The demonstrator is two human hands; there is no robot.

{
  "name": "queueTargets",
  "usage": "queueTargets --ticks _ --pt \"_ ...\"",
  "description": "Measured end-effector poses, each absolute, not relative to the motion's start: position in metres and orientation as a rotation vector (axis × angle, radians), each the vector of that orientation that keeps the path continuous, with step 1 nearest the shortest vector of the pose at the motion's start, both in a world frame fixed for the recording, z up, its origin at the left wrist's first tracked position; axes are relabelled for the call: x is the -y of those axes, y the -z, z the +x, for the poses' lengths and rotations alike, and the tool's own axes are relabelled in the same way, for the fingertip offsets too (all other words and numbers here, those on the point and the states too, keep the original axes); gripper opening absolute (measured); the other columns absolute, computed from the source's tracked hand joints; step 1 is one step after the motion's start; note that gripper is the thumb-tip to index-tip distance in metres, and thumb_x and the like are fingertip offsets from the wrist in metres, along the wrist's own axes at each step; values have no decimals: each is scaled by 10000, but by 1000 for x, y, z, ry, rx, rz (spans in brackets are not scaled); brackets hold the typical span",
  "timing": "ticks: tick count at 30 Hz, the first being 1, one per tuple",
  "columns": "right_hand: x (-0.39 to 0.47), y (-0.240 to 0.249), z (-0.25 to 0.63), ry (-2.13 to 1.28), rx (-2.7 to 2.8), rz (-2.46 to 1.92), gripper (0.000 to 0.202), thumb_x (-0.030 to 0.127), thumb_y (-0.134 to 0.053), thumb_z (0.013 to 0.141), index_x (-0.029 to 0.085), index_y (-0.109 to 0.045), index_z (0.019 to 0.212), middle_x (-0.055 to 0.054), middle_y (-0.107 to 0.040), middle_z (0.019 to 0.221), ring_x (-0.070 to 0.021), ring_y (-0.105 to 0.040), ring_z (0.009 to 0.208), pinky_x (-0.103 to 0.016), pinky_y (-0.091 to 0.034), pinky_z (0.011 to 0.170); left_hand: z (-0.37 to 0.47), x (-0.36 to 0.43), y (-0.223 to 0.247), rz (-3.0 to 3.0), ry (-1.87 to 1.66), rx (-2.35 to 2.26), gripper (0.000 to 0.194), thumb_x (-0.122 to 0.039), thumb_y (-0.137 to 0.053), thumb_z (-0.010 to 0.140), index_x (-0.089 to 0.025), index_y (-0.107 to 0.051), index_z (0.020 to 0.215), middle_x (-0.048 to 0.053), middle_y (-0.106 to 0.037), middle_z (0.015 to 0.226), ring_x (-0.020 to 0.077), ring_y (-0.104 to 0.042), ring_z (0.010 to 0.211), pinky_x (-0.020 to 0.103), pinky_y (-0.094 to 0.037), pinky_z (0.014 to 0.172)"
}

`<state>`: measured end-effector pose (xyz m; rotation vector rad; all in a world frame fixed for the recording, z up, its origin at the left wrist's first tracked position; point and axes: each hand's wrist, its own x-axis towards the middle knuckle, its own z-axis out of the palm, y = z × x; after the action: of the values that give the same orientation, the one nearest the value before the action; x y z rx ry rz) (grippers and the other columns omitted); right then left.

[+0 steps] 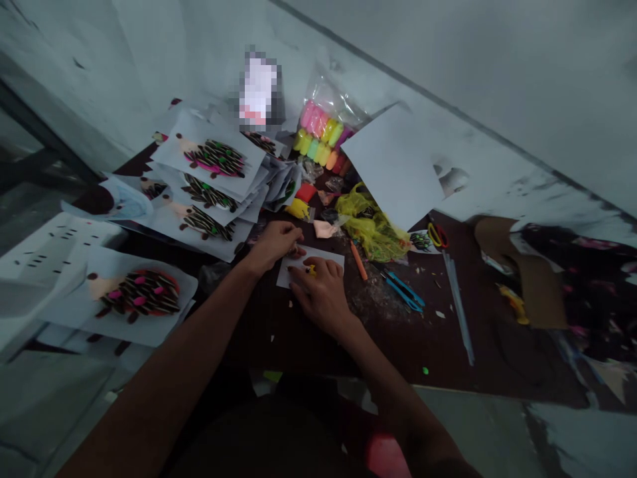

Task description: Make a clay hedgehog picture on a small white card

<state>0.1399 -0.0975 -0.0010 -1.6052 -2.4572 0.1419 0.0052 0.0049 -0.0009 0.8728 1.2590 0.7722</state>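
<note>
A small white sheet of paper [284, 277] lies on the dark table between my hands. My left hand [275, 243] is at its upper left edge, fingers curled together; what they pinch, if anything, is hidden. Over the sheet's lower right side, my right hand [323, 292] rests with fingers bent and apart. A small yellow piece [311, 270] shows between its fingers, and I cannot tell whether it is gripped. A pale pink lump of clay [326, 229] in plastic sits just beyond the sheet, near yellow [298, 208] and red [306, 192] lumps.
Paper sheets with seed-covered hedgehogs [213, 159] are stacked at left, another hedgehog sheet [137, 292] nearer. Behind lie a bag of coloured clay [323, 133] and a yellow plastic bag [371, 226]. At right are an orange stick [358, 260], blue cutter [404, 291], scissors [438, 236] and clear strips [458, 309].
</note>
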Motion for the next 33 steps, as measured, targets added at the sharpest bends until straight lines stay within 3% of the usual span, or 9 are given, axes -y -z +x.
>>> queueTargets --ticks 11,15,18,23,28,33 --pt "96 3 141 -98 2408 -1606 282 345 -543 995 273 -705 1215 -104 -601 1276 -261 -503 1122 -416 -368 980 4 -5 3 878 -781 -1248 302 -113 -516 955 -167 -557 662 -69 -426 361 133 -641 465 177 -444 526" --pt "93 5 149 -108 2280 -1657 249 266 -557 983 246 -723 1168 -97 -649 1178 -244 -545 1056 -389 -399 924 2 -4 0 882 -784 -1222 283 -117 -520 950 -159 -578 676 -68 -429 371 133 -641 467 183 -449 528" --pt "89 3 158 -124 2174 -1693 208 199 -535 976 207 -738 1021 -84 -684 1031 -226 -573 970 -364 -417 881 0 -1 -3 922 -799 -1189 243 -138 -545 944 -150 -615 712 -59 -462 385 119 -609 434 174 -423 489" --pt "85 -3 166 -170 2032 -1600 198 203 -504 974 200 -686 896 -68 -687 920 -210 -611 909 -348 -443 851 -7 3 -10 1027 -820 -1016 146 -163 -622 887 -152 -645 743 -30 -569 467 99 -582 434 168 -392 456" --pt "81 -6 174 -178 1866 -1495 164 251 -516 950 211 -638 848 -58 -671 882 -198 -618 888 -354 -461 876 -9 5 -6 1075 -832 -828 197 -249 -707 821 -179 -580 688 -62 -504 417 70 -477 370 166 -331 421" --pt "75 -4 188 -242 1622 -1463 158 195 -495 884 219 -650 903 -39 -675 889 -195 -629 880 -343 -479 846 -7 6 -1 1102 -788 -762 302 -425 -692 843 -155 -653 712 -70 -446 396 71 -453 360 182 -365 423"
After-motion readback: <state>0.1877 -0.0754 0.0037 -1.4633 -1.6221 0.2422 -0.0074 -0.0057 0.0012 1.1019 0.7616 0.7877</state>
